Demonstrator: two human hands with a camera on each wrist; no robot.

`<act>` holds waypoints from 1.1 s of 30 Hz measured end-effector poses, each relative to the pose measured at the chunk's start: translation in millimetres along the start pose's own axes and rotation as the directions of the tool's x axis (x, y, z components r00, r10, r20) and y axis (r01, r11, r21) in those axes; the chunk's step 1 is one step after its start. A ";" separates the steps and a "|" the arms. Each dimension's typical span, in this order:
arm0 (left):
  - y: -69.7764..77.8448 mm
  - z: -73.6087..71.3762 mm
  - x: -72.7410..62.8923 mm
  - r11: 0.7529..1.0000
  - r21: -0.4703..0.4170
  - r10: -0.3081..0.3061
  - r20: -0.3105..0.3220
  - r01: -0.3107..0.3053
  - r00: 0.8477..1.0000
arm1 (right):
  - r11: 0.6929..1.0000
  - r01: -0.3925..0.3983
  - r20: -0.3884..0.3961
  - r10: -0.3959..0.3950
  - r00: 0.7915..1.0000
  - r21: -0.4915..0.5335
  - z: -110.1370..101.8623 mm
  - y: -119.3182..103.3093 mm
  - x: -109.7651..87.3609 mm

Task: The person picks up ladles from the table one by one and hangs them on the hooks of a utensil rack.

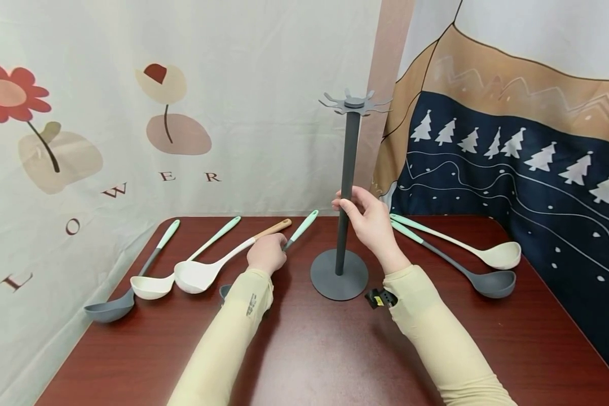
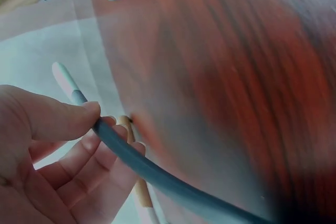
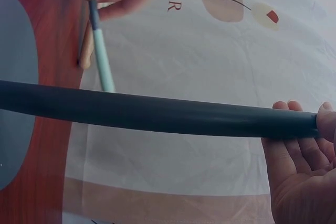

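L hand [image 1: 267, 254]: thumb & half-curled fingers pinch grey shaft of slim grey ladle w/ mint-green handle end [image 1: 301, 227]; mint tip pokes out past hand, bowl mostly hidden by sleeve, can't tell if it touches table. R hand [image 1: 367, 223]: thumb & fingers curled round pole of upright dk-grey stand w/ flat round base & spoked hook ring on top [image 1: 349, 158], grip approx mid-pole. Base sits on glossy red-brown wood-grain table [image 1: 330, 349]; held ladle just L of stand. Further L on table: white ladle w/ tan handle [image 1: 198, 276], cream ladle w/ mint handle [image 1: 152, 287], then far-L grey ladle w/ mint handle [image 1: 110, 310]. R of stand, 2 more: mint-handled cream ladle [image 1: 502, 255] behind, mint-handled grey ladle [image 1: 494, 284] in front. Backdrop: pale flower-print curtain [image 1: 269, 113], navy tree-print cloth [image 1: 528, 186] on R
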State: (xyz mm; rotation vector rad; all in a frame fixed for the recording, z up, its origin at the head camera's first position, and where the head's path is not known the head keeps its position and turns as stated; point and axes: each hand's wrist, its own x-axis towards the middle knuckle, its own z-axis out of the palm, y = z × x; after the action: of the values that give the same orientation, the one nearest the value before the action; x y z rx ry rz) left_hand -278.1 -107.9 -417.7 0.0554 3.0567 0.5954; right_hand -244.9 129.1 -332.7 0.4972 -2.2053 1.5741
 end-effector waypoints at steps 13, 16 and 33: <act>13.6 -6.2 -4.8 0.994 -0.091 0.056 -0.077 -0.063 0.995 | 1.000 0.001 -0.003 -0.001 1.000 -0.003 -0.7 0.6 0.5; 16.3 -7.6 -6.7 0.989 -0.132 0.058 -0.100 -0.071 0.993 | 1.000 -0.004 -0.002 0.004 1.000 -0.002 -0.4 0.2 0.1; 31.4 -10.4 -14.0 0.907 -0.359 0.107 -0.305 -0.218 0.946 | 1.000 -0.004 -0.003 0.004 1.000 0.017 0.3 -0.3 -1.9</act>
State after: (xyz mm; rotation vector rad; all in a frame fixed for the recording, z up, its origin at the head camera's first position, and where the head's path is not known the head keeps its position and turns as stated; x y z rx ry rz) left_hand -263.6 -83.3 -396.0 0.2423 3.1430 1.3210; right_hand -243.1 128.8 -333.5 0.4957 -2.1930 1.5960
